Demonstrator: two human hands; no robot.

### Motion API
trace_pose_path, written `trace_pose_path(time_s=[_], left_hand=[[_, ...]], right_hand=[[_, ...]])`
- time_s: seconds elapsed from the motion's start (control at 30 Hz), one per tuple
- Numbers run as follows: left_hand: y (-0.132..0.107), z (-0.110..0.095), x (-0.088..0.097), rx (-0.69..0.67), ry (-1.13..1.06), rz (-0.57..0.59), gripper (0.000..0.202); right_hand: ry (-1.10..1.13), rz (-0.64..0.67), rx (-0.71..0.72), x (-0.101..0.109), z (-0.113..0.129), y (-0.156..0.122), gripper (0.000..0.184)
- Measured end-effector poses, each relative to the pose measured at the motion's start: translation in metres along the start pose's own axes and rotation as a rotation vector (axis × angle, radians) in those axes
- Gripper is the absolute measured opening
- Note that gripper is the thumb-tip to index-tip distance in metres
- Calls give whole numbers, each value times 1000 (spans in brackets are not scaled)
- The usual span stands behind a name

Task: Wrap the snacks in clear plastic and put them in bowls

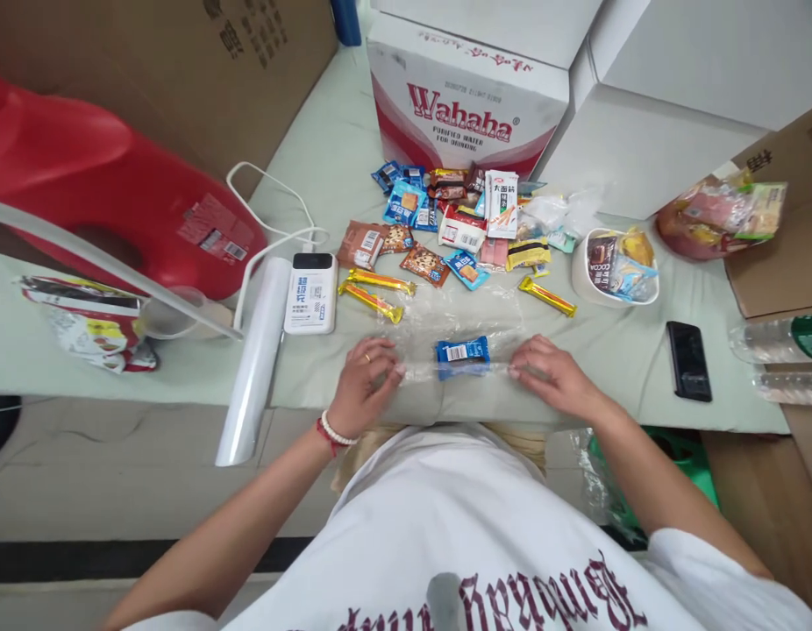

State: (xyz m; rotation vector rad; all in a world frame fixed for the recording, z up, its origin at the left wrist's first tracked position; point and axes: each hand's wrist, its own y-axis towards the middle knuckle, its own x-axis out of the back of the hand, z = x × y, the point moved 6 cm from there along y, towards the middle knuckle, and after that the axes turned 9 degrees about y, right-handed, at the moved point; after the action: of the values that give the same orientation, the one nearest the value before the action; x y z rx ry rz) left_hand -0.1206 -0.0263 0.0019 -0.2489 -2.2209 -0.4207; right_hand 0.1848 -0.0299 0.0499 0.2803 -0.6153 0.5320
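Note:
A sheet of clear plastic film (pixel 455 307) lies on the table before me. On it, near the front edge, rests a blue snack packet (pixel 463 358) with a white barcode label. My left hand (pixel 370 377) pinches the near left corner of the film between thumb and fingers. At the near right corner my right hand (pixel 551 375) does the same, fingers closed on the plastic. The front edge of the film is stretched between both hands and passes over the lower part of the packet. Neither hand touches the packet.
Yellow stick snacks (pixel 381 280) and a heap of wrapped snacks (pixel 462 230) lie beyond. A white bowl (pixel 581 270) of packets and a phone (pixel 688 361) are right. Left are a power bank (pixel 310 294), a film roll (pixel 253 368) and a red jug (pixel 130 193).

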Motion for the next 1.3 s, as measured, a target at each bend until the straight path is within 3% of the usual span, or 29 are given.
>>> trace_pose_path(time_s=[0.13,0.2,0.3,0.4,0.43,0.5,0.57,0.6,0.67,0.8,0.83,0.9,1.0,1.1,1.13,1.2,1.23,1.3], left_hand=[[18,17,-6,323,249,-81,18],[20,19,-11,432,350,-104,25],[20,15,-16,496,383,-131,49],[21,10,-19,537,389,-112,67],[21,9,-20,552,395,-92,72],[23,8,-22,578,408,-41,69],[25,9,-23,602,409,-4,51],[25,9,-23,613,404,2,39],[26,11,-22,624,388,-12,20],[25,13,-21,599,353,-67,13],[25,14,-21,588,346,-73,12],[24,15,-21,571,337,-75,12],[24,16,-21,565,337,-67,15],[24,16,-20,563,339,-72,10],[24,15,-20,556,336,-78,9],[24,14,-19,543,330,-92,8],[24,13,-20,539,326,-97,8],[24,12,-20,542,324,-106,9]], right_hand=[[-229,153,-240,15,-29,47,19],[-409,173,-320,17,-38,67,24],[-518,121,-254,8,-33,100,48],[-526,159,-249,-13,-32,132,68],[-534,183,-282,-19,-34,141,67],[-527,229,-335,-25,-36,153,45],[-465,254,-291,-26,-27,154,23],[-432,252,-232,-24,-17,150,21],[-413,250,-87,-22,8,132,23],[-471,421,59,-34,42,83,26],[-482,422,39,-35,43,77,26],[-508,285,-46,-27,34,83,27],[-524,85,-134,-14,7,117,45],[-514,185,-143,-21,-21,153,71],[-515,232,-152,-24,-28,162,68],[-517,305,-158,-27,-33,169,44],[-514,327,-145,-27,-30,169,32],[-509,347,-91,-26,-16,159,26]])
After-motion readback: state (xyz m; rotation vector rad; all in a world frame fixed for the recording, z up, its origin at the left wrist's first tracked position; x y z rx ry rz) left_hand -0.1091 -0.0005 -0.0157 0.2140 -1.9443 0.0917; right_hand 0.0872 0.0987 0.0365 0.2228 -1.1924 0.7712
